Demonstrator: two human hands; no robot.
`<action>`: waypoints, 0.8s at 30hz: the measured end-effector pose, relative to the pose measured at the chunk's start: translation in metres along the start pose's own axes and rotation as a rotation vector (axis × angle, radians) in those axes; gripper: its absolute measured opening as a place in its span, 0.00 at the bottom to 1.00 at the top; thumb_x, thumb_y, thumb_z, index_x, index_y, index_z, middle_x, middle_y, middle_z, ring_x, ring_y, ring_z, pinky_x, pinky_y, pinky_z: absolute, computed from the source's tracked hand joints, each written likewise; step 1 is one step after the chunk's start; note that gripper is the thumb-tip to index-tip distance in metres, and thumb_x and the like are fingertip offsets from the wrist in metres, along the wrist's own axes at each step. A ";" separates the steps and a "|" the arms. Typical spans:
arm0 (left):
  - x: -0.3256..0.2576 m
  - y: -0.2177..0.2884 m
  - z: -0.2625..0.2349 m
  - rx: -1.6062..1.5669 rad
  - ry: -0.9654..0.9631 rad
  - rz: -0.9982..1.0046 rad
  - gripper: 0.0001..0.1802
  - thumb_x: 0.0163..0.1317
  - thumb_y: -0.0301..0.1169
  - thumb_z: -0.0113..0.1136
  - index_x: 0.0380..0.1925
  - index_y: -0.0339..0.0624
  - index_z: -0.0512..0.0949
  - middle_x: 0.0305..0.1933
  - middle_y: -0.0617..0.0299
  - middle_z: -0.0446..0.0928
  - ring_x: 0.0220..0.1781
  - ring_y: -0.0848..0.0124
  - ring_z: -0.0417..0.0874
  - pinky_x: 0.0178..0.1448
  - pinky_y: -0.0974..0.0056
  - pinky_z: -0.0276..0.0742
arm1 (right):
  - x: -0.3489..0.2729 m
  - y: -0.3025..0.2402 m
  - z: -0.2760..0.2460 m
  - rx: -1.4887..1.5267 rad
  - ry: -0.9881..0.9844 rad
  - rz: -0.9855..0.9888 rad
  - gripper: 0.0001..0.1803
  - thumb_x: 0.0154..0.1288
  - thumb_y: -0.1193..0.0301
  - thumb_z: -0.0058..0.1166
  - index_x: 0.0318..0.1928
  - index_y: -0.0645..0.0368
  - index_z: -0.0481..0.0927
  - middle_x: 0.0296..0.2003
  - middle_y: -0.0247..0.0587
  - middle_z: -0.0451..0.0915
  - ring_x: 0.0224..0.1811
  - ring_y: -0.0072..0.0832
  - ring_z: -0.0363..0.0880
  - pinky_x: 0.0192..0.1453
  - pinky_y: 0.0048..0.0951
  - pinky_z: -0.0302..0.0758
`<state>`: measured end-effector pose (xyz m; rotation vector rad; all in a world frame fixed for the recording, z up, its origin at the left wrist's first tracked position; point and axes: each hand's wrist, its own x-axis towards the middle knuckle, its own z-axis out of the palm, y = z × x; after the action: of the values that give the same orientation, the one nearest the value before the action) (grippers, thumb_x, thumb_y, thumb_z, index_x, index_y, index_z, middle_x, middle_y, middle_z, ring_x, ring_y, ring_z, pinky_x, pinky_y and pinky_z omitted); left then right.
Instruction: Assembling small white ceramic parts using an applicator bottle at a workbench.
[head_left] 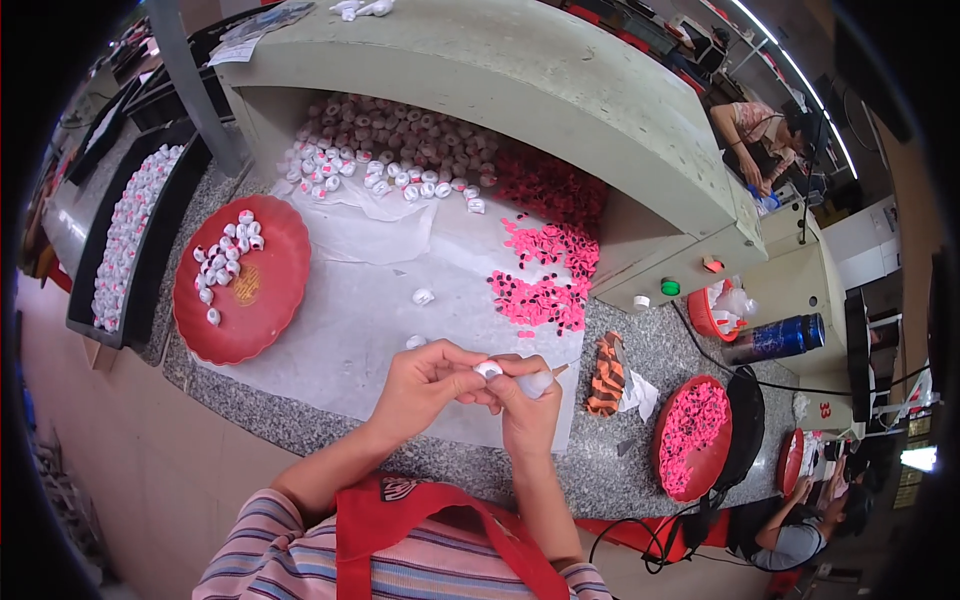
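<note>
Over the white sheet (pixel 360 300), both my hands meet in front of me. My left hand (pixel 425 385) is closed, its thumb and fingers pinching a small round white piece (pixel 487 369). The fingers of my right hand (pixel 528 415) press close against the same piece. Also held in the right hand is a whitish translucent object (pixel 536 383), from which a thin brownish tip points right; its kind is not clear. Just beyond the hands lie a loose white piece (pixel 423 297) and another white piece (pixel 416 342). Many small flat pink-and-black pieces (pixel 540 300) lie beyond my right hand.
A scalloped red tray (pixel 285 310) with white pieces stands left, beside a full black bin (pixel 75 290). Ahead, a grey arched housing (pixel 480 60) covers heaped pieces. Right are a tiger-striped cloth (pixel 606 375), a red bowl (pixel 665 480) of pink pieces and a blue can (pixel 780 340). People work farther right.
</note>
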<state>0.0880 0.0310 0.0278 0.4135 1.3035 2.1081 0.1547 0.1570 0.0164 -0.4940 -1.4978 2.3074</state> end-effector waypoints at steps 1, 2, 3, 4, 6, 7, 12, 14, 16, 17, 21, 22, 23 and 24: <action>0.002 0.001 -0.003 0.001 0.007 0.003 0.09 0.56 0.20 0.52 0.38 0.31 0.73 0.33 0.54 0.78 0.34 0.70 0.81 0.36 0.71 0.77 | 0.002 0.004 0.006 0.000 -0.007 0.004 0.08 0.49 0.81 0.58 0.30 0.61 0.73 0.36 0.45 0.77 0.25 0.20 0.76 0.21 0.15 0.67; 0.003 0.001 -0.007 -0.003 0.055 -0.032 0.08 0.56 0.20 0.53 0.37 0.31 0.73 0.33 0.54 0.78 0.32 0.71 0.80 0.35 0.71 0.77 | 0.003 0.007 0.012 -0.076 0.044 0.003 0.08 0.49 0.80 0.58 0.30 0.61 0.73 0.37 0.45 0.76 0.24 0.19 0.75 0.20 0.15 0.66; 0.005 0.003 -0.012 -0.005 0.104 -0.068 0.07 0.55 0.20 0.53 0.36 0.31 0.73 0.33 0.54 0.78 0.31 0.71 0.80 0.34 0.71 0.77 | 0.005 0.009 0.016 -0.150 0.095 0.003 0.08 0.49 0.79 0.59 0.30 0.61 0.73 0.38 0.44 0.76 0.23 0.17 0.74 0.20 0.15 0.66; 0.004 0.005 -0.022 0.082 0.151 -0.055 0.07 0.55 0.21 0.54 0.35 0.32 0.74 0.34 0.55 0.78 0.31 0.72 0.80 0.36 0.71 0.76 | 0.007 0.010 0.020 -0.142 0.089 0.009 0.08 0.49 0.79 0.59 0.30 0.61 0.73 0.38 0.44 0.76 0.23 0.17 0.74 0.20 0.15 0.66; 0.004 0.015 -0.048 0.267 0.328 0.098 0.08 0.54 0.21 0.55 0.35 0.33 0.74 0.36 0.57 0.77 0.33 0.71 0.79 0.39 0.69 0.75 | 0.007 0.008 0.026 -0.252 0.066 -0.012 0.07 0.51 0.80 0.55 0.31 0.61 0.72 0.37 0.42 0.76 0.23 0.18 0.73 0.21 0.15 0.65; 0.003 0.023 -0.067 0.365 0.465 0.238 0.09 0.53 0.21 0.55 0.36 0.34 0.75 0.38 0.57 0.77 0.36 0.70 0.79 0.40 0.68 0.74 | 0.006 0.008 0.025 -0.243 0.057 -0.004 0.07 0.51 0.80 0.55 0.31 0.61 0.72 0.37 0.42 0.76 0.23 0.18 0.73 0.21 0.15 0.65; 0.019 0.039 -0.083 1.533 0.729 0.635 0.16 0.45 0.19 0.56 0.37 0.41 0.76 0.40 0.55 0.73 0.43 0.59 0.74 0.44 0.63 0.71 | 0.010 0.008 -0.003 -0.303 0.092 -0.085 0.14 0.51 0.80 0.54 0.38 0.59 0.66 0.35 0.39 0.71 0.28 0.20 0.73 0.25 0.17 0.69; 0.042 0.008 -0.068 1.500 0.389 0.545 0.16 0.44 0.19 0.57 0.37 0.41 0.77 0.38 0.54 0.72 0.42 0.57 0.74 0.43 0.62 0.72 | 0.008 0.009 -0.004 -0.241 0.045 -0.143 0.15 0.52 0.80 0.53 0.39 0.59 0.64 0.35 0.39 0.69 0.30 0.22 0.73 0.26 0.19 0.70; 0.057 -0.016 -0.060 1.588 0.219 0.513 0.16 0.43 0.20 0.56 0.37 0.42 0.77 0.38 0.55 0.73 0.39 0.56 0.75 0.42 0.62 0.73 | 0.002 0.007 -0.003 -0.173 -0.010 -0.125 0.18 0.53 0.81 0.50 0.42 0.58 0.60 0.36 0.40 0.66 0.35 0.25 0.73 0.30 0.22 0.73; 0.062 -0.026 -0.069 1.587 0.219 0.513 0.16 0.43 0.20 0.56 0.37 0.42 0.77 0.38 0.55 0.73 0.39 0.56 0.75 0.42 0.62 0.73 | -0.001 0.005 -0.004 -0.174 -0.009 -0.125 0.18 0.53 0.81 0.50 0.42 0.58 0.60 0.36 0.40 0.66 0.35 0.25 0.73 0.30 0.22 0.73; 0.069 -0.014 -0.065 0.877 0.109 0.163 0.16 0.51 0.23 0.55 0.43 0.40 0.74 0.42 0.56 0.74 0.39 0.62 0.78 0.42 0.64 0.75 | -0.010 -0.014 -0.008 -0.130 0.068 -0.110 0.18 0.53 0.82 0.49 0.44 0.60 0.60 0.36 0.47 0.72 0.31 0.27 0.75 0.32 0.23 0.74; 0.062 0.000 -0.051 0.215 0.113 -0.146 0.16 0.54 0.25 0.54 0.45 0.39 0.73 0.43 0.56 0.75 0.41 0.65 0.79 0.43 0.65 0.75 | -0.013 -0.022 -0.007 -0.111 0.087 -0.092 0.18 0.53 0.82 0.48 0.44 0.61 0.61 0.36 0.50 0.74 0.30 0.27 0.75 0.32 0.23 0.74; 0.056 0.006 -0.044 0.222 0.112 -0.153 0.16 0.54 0.25 0.54 0.45 0.39 0.73 0.43 0.56 0.75 0.41 0.65 0.79 0.43 0.65 0.75 | -0.015 -0.029 -0.005 -0.104 0.092 -0.088 0.18 0.53 0.82 0.48 0.44 0.61 0.61 0.36 0.50 0.74 0.30 0.27 0.75 0.32 0.23 0.74; 0.048 0.010 -0.037 -0.076 0.078 -0.222 0.16 0.55 0.25 0.54 0.46 0.37 0.71 0.43 0.56 0.75 0.43 0.65 0.78 0.44 0.66 0.75 | -0.018 -0.036 -0.003 -0.160 0.082 -0.124 0.17 0.53 0.82 0.48 0.44 0.62 0.62 0.36 0.52 0.75 0.28 0.27 0.75 0.32 0.21 0.74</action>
<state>0.0274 0.0333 0.0163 0.1482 1.2461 1.9963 0.1751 0.1650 0.0498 -0.5162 -1.6335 2.0595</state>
